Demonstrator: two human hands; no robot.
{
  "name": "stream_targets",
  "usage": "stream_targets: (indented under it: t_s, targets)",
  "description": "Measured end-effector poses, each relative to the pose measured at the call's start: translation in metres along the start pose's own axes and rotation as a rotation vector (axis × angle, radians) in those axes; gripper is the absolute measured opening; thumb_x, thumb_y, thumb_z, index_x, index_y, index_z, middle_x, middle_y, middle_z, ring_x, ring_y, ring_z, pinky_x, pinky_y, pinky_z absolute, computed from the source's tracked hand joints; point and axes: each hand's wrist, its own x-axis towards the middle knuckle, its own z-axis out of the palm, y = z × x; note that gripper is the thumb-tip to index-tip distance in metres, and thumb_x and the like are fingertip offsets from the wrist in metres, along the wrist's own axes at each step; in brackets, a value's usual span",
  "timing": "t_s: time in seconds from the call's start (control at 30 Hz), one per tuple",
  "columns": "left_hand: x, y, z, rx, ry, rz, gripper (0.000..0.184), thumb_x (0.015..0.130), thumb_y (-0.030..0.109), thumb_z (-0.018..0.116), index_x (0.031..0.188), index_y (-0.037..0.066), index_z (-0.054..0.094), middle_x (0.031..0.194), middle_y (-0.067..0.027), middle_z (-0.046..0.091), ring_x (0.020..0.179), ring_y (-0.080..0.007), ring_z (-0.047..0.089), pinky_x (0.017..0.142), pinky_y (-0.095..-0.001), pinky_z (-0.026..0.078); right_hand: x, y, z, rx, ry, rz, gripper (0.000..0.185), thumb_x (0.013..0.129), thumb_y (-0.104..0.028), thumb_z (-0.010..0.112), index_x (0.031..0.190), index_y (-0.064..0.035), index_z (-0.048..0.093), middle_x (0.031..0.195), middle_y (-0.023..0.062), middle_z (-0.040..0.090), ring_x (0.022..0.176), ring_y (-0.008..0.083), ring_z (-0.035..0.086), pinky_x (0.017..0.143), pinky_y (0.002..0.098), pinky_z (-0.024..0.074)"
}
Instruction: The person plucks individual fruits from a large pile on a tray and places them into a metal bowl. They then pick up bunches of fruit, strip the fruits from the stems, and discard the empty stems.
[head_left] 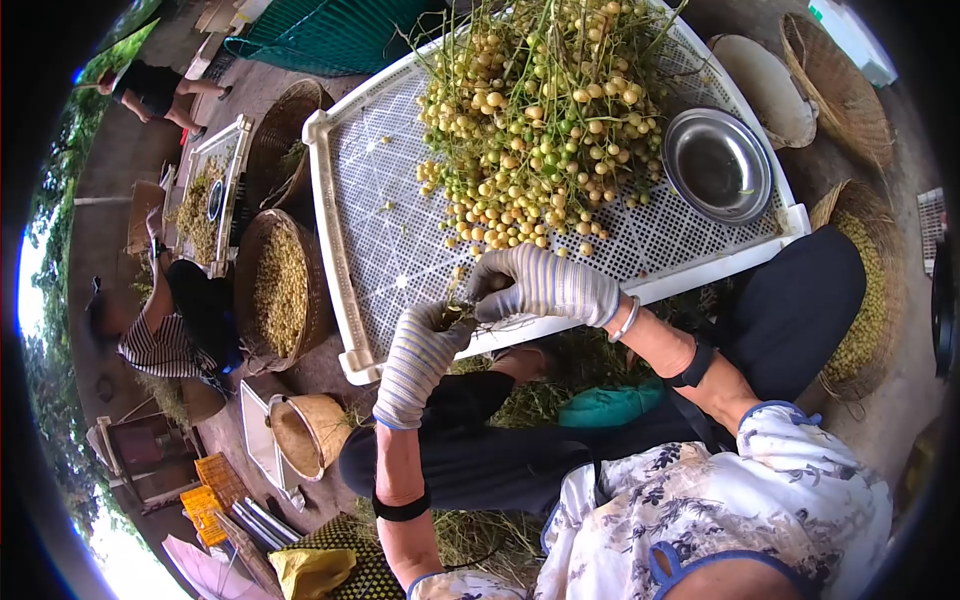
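My left hand (pixel 418 358) and my right hand (pixel 540 287) wear striped knit gloves with dark, stained fingertips. They meet just above the near edge of a white perforated tray (pixel 370 240). Both are closed in a pinch around a thin fruit stem (pixel 458 303), mostly hidden by the fingers. Beyond them, a big heap of small round yellow and green fruit (pixel 540 130) on branching stems covers the tray's far middle. A few loose fruit lie near my right hand. On the tray's right side sits a shiny metal bowl (pixel 718 165), with a small scrap inside.
Fruit-filled baskets stand to the left (pixel 280 285) and right (pixel 855 300). A tan bucket (pixel 305 435) is at lower left, and a green woven basket (pixel 320 35) lies behind the tray. Stripped stems (pixel 530 400) litter the ground below. Another person (pixel 165 325) sits by a second tray at left.
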Motion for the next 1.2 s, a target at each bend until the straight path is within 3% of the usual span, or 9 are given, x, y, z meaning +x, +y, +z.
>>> stream_targets:
  t_s: [0.3,0.57,0.73,0.87,0.97,1.0,1.03,1.13,1.2]
  targets:
    - [-0.008,0.003,0.014,0.035,0.068,0.052,0.016,0.086,0.011,0.067,0.09,-0.004,0.068,0.069,-0.0034,0.064,0.061,-0.0061,0.054,0.053,-0.023,0.043,-0.002,-0.002,0.005,-0.194,0.059,0.015,0.028,0.076,-0.019,0.077,0.1,-0.0086,0.067,0.079,-0.0003,0.062,0.073,0.0087,0.053,0.07,0.0255,0.046]
    - [-0.022,-0.002,-0.01,-0.183,0.005,0.031,0.019,0.088,0.012,0.065,0.102,-0.001,0.067,0.078,-0.0005,0.064,0.067,-0.0048,0.055,0.058,-0.0192,0.043,-0.001,0.01,-0.004,0.786,0.068,-0.038,0.029,0.087,-0.017,0.067,0.108,0.0014,0.061,0.074,0.0001,0.059,0.059,0.0035,0.05,0.05,0.0169,0.0368]
    - [-0.115,0.047,-0.065,0.189,0.564,0.179,0.022,0.087,-0.001,0.059,0.108,0.0,0.066,0.091,-0.0074,0.07,0.081,-0.0102,0.061,0.071,-0.0229,0.049,0.012,0.035,-0.025,-0.748,0.282,-0.345,0.027,0.086,-0.023,0.067,0.107,-0.006,0.065,0.09,0.0057,0.067,0.075,0.0154,0.064,0.067,0.0304,0.0528]
    - [-0.204,-0.019,-0.125,0.123,0.986,0.12,0.016,0.091,0.008,0.06,0.102,-0.002,0.066,0.088,-0.0046,0.068,0.079,-0.0086,0.058,0.069,-0.0205,0.047,0.021,-0.01,-0.036,-0.256,0.47,-0.1,0.027,0.083,-0.021,0.07,0.104,-0.0046,0.067,0.099,0.0099,0.07,0.082,0.02,0.067,0.074,0.0333,0.0546]
    - [-0.282,-0.135,-0.155,0.265,1.09,-0.245,0.015,0.092,0.012,0.059,0.096,-0.002,0.064,0.076,-0.0037,0.064,0.059,-0.01,0.05,0.054,-0.0226,0.042,0.044,-0.047,-0.059,-0.324,0.772,-0.425,0.024,0.086,-0.017,0.067,0.107,-0.0055,0.065,0.096,0.0098,0.07,0.082,0.0197,0.067,0.073,0.0319,0.0553]
    - [-0.303,-0.212,-0.15,0.429,1.168,0.019,0.021,0.092,0.018,0.06,0.093,-0.003,0.064,0.072,-0.0054,0.063,0.055,-0.0104,0.051,0.051,-0.0241,0.041,0.054,-0.06,-0.068,-0.286,0.847,-0.466,0.028,0.085,-0.014,0.068,0.111,-0.0058,0.063,0.099,0.0112,0.07,0.086,0.0195,0.067,0.076,0.0318,0.0556]
    - [-0.299,-0.119,-0.082,0.664,0.992,-0.587,0.043,0.091,0.031,0.06,0.128,0.009,0.057,0.103,-0.021,0.068,0.092,-0.0286,0.067,0.084,-0.039,0.049,0.066,-0.069,-0.077,-0.316,0.929,-0.513,0.035,0.084,-0.012,0.068,0.118,-0.0059,0.059,0.103,0.0135,0.068,0.088,0.0195,0.066,0.078,0.0313,0.0555]
    - [-0.337,-0.255,-0.031,0.394,0.832,-0.523,0.05,0.09,0.028,0.061,0.133,0.003,0.05,0.103,-0.0193,0.066,0.093,-0.0276,0.062,0.085,-0.0376,0.048,0.094,-0.106,-0.094,-0.109,0.973,-0.147,0.057,0.086,-0.012,0.067,0.134,0.0028,0.041,0.123,0.025,0.057,0.099,0.0276,0.064,0.086,0.0338,0.053]
    - [-0.364,-0.378,0.033,0.282,0.747,-0.589,0.056,0.09,0.026,0.062,0.137,0.002,0.045,0.107,-0.0184,0.064,0.096,-0.026,0.059,0.086,-0.0358,0.047,0.16,-0.06,-0.14,-0.379,1.066,-0.287,0.069,0.082,-0.018,0.071,0.138,0.0032,0.036,0.109,0.0228,0.064,0.072,0.0193,0.067,0.063,0.0313,0.0547]
